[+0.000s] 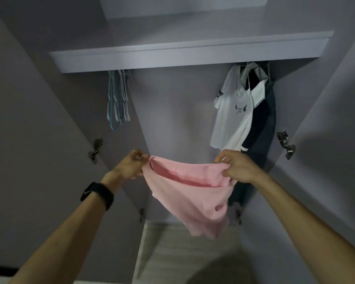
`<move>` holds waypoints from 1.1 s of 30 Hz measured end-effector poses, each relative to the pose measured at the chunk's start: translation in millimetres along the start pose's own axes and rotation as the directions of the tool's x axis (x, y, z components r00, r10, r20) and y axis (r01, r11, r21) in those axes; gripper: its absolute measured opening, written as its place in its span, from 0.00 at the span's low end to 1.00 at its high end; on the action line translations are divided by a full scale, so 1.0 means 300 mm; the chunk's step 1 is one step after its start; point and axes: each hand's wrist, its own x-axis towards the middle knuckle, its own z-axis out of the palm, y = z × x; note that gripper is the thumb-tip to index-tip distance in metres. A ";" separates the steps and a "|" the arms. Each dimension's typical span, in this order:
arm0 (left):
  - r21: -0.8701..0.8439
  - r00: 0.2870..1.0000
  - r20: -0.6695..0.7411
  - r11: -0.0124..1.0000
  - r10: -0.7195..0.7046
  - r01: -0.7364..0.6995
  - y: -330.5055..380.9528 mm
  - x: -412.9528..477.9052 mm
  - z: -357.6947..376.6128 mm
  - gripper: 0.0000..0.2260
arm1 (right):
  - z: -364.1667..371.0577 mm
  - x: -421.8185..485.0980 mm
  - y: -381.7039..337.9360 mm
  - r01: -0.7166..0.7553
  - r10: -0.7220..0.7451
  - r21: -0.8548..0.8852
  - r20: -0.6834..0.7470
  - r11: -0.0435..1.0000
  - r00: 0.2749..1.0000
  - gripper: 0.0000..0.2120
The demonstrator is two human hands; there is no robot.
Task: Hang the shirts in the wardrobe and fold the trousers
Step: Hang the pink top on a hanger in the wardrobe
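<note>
While the pink shirt (184, 193) hangs spread before the open wardrobe (182, 56), step in hand: hanging, apparently not yet on a hanger. Left hand (129, 166): fingers curled, pinching one top edge. Right hand (237, 167): pinching the other edge. Both arms: stretched forward, raised. Next move likely requires freeing one hand for the empty hangers (117, 99), upper left. Already hung, right: white shirt (232, 117).

Beneath the wardrobe shelf (189, 52), bare hangers (118, 99) hang at the left and white shirts (232, 119) with a dark garment (262, 128) at the right (rail hidden by the shelf edge).
</note>
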 end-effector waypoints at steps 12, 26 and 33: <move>-0.078 0.999 0.009 0.996 0.030 -0.030 0.019 0.015 -0.078 0.15 | -0.049 0.063 -0.045 -0.235 0.056 -0.475 -0.360 0.848 0.931 0.06; -0.261 0.999 0.045 0.965 0.001 0.011 -0.072 0.028 -0.152 0.06 | 0.002 0.059 -0.018 -0.430 0.440 0.100 -0.126 0.897 0.889 0.06; -0.358 0.995 0.044 0.929 -0.086 0.096 -0.165 0.028 -0.122 0.06 | 0.032 0.098 -0.035 -0.250 0.402 0.608 -0.124 0.753 0.907 0.04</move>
